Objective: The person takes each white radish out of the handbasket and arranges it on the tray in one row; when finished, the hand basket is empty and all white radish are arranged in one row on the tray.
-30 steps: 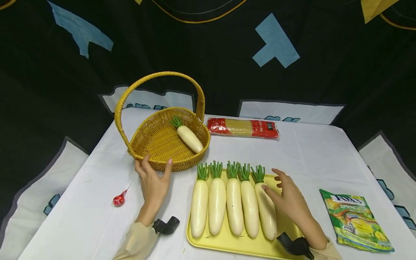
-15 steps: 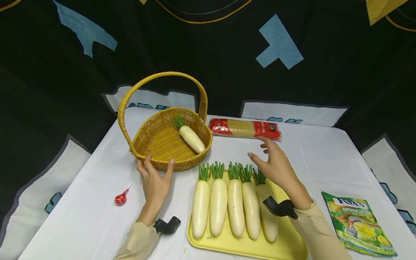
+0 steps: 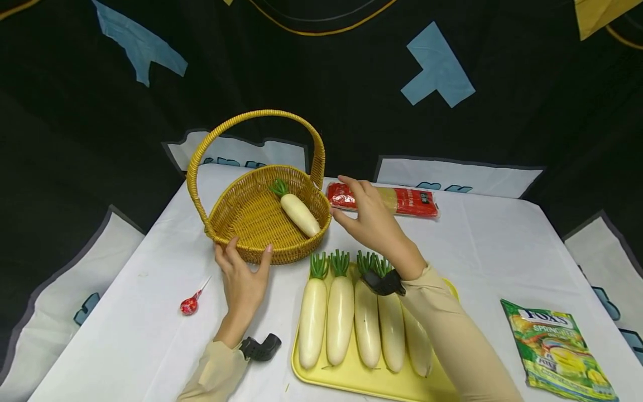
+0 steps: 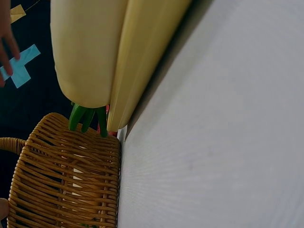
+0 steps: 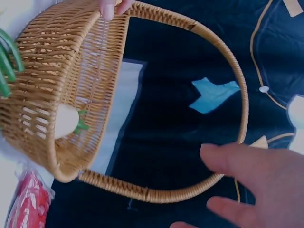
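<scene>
A woven basket [image 3: 271,258] with a tall handle sits at the back left, one white radish [image 3: 300,215] inside it. My left hand [image 3: 244,287] rests its spread fingertips and thumb on the basket's front rim; the right wrist view shows fingertips [image 5: 108,10] on that rim. Nothing is held in my right hand [image 3: 374,220], whose fingers are apart beside the basket's right rim, overlapping the red noodle pack [image 3: 414,202]. Several white radishes [image 3: 312,324] with green tops lie side by side on a yellow tray [image 3: 361,382], partly hidden by my right forearm.
A red-wrapped lollipop [image 3: 189,305] lies left of my left hand. At the right of the white tabletop [image 3: 482,251] lies a green soup packet [image 3: 560,352]. A black cloth [image 3: 321,78] hangs behind the table.
My right hand has moved from over the tray's radishes, up and leftward, to the basket's right side. My left hand has stayed at the basket rim. The view has shifted slightly.
</scene>
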Available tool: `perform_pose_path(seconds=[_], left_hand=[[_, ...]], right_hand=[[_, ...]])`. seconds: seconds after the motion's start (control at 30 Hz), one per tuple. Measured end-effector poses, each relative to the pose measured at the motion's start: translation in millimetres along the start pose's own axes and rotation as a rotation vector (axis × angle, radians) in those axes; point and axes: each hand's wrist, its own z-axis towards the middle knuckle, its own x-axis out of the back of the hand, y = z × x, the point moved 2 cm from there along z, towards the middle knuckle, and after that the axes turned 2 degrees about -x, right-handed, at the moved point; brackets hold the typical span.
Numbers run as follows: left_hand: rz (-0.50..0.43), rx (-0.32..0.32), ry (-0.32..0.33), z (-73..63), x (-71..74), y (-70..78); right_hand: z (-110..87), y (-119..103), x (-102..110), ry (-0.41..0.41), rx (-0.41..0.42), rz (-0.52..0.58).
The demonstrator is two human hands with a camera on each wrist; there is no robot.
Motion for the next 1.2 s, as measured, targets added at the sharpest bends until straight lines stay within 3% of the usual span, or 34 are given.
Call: perform_pose_path(seconds=[0.3,0.83,1.2], left_hand=[[-0.003,0.008,-0.019,1.3,-2.2,4.1],[-0.001,0.026,-0.014,-0.5,-0.6,1.3],[0.008,0.015,-0.003,-1.4,0.9,1.1]], right_hand=[[32.7,-15,-22,-0.077,0.132,-0.062],[71.2,-16,-70,-0.231,0.072,-0.149],[81.5,-5,-96,-0.313,0.01,-0.183]])
